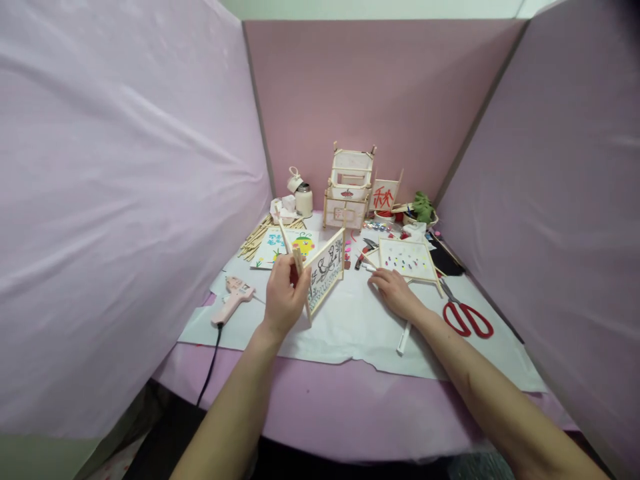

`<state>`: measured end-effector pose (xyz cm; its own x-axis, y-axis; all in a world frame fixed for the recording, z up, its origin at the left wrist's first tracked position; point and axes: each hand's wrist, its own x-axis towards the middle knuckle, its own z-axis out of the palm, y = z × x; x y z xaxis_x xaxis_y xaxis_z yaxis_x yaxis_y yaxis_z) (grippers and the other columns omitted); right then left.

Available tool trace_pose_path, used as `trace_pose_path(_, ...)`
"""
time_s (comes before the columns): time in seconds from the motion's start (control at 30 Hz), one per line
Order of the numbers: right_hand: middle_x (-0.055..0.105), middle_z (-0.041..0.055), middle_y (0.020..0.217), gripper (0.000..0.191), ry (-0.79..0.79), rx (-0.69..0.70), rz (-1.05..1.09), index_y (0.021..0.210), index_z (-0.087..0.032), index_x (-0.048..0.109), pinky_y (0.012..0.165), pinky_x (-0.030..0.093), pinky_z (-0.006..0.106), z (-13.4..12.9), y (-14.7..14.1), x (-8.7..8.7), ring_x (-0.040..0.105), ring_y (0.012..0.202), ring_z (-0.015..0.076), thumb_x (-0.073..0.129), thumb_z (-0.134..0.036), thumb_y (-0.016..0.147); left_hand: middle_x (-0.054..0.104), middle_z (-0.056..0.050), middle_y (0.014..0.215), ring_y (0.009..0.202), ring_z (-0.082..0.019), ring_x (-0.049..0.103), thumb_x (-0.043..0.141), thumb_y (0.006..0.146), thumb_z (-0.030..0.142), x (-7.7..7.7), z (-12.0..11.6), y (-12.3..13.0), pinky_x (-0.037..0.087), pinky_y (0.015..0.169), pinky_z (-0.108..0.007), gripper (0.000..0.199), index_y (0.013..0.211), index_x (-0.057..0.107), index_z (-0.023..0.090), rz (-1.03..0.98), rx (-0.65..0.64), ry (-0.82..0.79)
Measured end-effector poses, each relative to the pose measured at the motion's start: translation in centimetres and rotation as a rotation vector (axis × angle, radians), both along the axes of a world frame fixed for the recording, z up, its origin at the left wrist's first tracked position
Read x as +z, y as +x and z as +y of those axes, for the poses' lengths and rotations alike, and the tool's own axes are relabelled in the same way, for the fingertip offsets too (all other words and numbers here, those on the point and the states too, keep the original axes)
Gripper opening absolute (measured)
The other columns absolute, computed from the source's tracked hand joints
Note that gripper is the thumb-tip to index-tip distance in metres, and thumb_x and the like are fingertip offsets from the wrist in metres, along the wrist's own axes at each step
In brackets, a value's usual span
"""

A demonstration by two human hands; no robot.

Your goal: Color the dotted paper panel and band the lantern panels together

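My left hand point(286, 293) is closed around the stick edge of a wooden-stick frame point(325, 270), which stands tilted upright above the table. Its white panel carries a black ink drawing. Loose-looking sticks also rise from this grip. My right hand point(395, 292) rests low over the paper cover, fingers stretched forward beside a small white object that I cannot make out. Under its wrist lies a white stick-like tool point(404, 339), partly hidden. Just beyond the right fingers is a second stick frame point(407, 259) with coloured spots on its panel.
A pink glue gun point(233, 300) with a black cord lies left. Red-handled scissors point(467, 317) are at the right, pliers point(367, 250) near the middle. Behind stand a stick-built lantern point(349, 190), a cream jar point(303, 200) and a stick pile point(250, 241). Pink walls enclose the table.
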<state>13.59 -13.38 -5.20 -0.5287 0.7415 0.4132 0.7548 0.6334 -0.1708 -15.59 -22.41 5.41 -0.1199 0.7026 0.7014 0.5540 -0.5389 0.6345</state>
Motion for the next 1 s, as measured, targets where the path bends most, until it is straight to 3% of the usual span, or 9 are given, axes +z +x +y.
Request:
trace_pose_path(0.13, 0.056, 0.0142, 0.128, 0.036, -0.032, -0.077, 0.236, 0.119, -0.020, 0.059, 0.103, 0.033, 0.054, 0.7, -0.5, 1.6, 0.045, 0.125, 0.0293, 0.055, -0.017, 0.083, 0.048, 0.000, 0.083, 0.067, -0.011, 0.045, 0.055, 0.088, 0.026, -0.3, 0.1, -0.5, 0.041, 0.060, -0.024, 0.010, 0.096, 0.052, 0.020, -0.043, -0.061, -0.041)
trace_pose_path(0.27, 0.050, 0.0122, 0.136, 0.048, -0.336, 0.048, 0.609, 0.133, -0.022, 0.047, 0.088, 0.049, 0.038, 0.0, -4.2, 5.2, 0.052, 0.116, 0.0220, 0.054, -0.033, 0.088, 0.049, 0.000, 0.087, 0.066, -0.009, 0.045, 0.056, 0.089, 0.026, -0.5, -0.2, -0.6, 0.041, 0.059, -0.023, 0.012, 0.099, 0.052, 0.022, -0.085, -0.131, -0.069)
trace_pose_path(0.4, 0.063, 0.0069, 0.112, 0.034, -0.488, 0.177, 0.673, 0.120, -0.021, 0.057, 0.079, 0.049, 0.033, -0.5, -6.6, 7.3, 0.057, 0.095, 0.0176, 0.053, -0.031, 0.088, 0.050, -0.001, 0.093, 0.068, -0.009, 0.047, 0.056, 0.088, 0.025, -0.2, -1.2, -1.1, 0.043, 0.060, -0.022, 0.014, 0.102, 0.052, 0.023, -0.108, -0.242, -0.097)
trace_pose_path(0.5, 0.065, 0.0025, 0.088, 0.020, -0.487, 0.153, 0.748, 0.095, -0.017, 0.064, 0.072, 0.047, 0.030, -1.2, -6.1, 7.1, 0.056, 0.079, 0.0153, 0.054, -0.033, 0.087, 0.050, -0.001, 0.093, 0.070, -0.010, 0.048, 0.056, 0.089, 0.025, 0.3, -1.9, -1.6, 0.044, 0.061, -0.022, 0.016, 0.104, 0.052, 0.023, -0.080, -0.299, -0.134)
trace_pose_path(0.57, 0.062, 0.0005, 0.079, 0.019, -0.446, 0.088, 0.801, 0.089, -0.017, 0.064, 0.066, 0.044, 0.027, -2.0, -5.0, 6.8, 0.053, 0.070, 0.0135, 0.055, -0.034, 0.086, 0.051, -0.002, 0.094, 0.072, -0.010, 0.049, 0.057, 0.089, 0.026, 0.7, -2.1, -1.7, 0.046, 0.063, -0.023, 0.016, 0.104, 0.052, 0.023, -0.043, -0.343, -0.159)
trace_pose_path(0.8, 0.060, -0.0003, 0.072, 0.019, -0.249, -0.154, 0.832, 0.087, -0.019, 0.065, 0.060, 0.040, 0.026, -5.5, -0.5, 7.4, 0.050, 0.063, 0.0132, 0.058, -0.036, 0.085, 0.053, -0.003, 0.094, 0.078, -0.012, 0.052, 0.057, 0.089, 0.029, 2.0, -0.4, 0.4, 0.050, 0.067, -0.025, 0.014, 0.099, 0.052, 0.022, 0.064, -0.502, -0.155)
trace_pose_path(1.0, 0.062, 0.0011, 0.074, 0.022, -0.218, -0.244, 0.860, 0.087, -0.019, 0.065, 0.062, 0.042, 0.028, -6.2, 0.4, 5.7, 0.054, 0.066, 0.0152, 0.058, -0.040, 0.085, 0.056, -0.004, 0.094, 0.077, -0.012, 0.052, 0.058, 0.088, 0.032, 1.3, 0.5, 1.4, 0.049, 0.067, -0.025, 0.015, 0.095, 0.052, 0.021, 0.046, -0.547, -0.208)
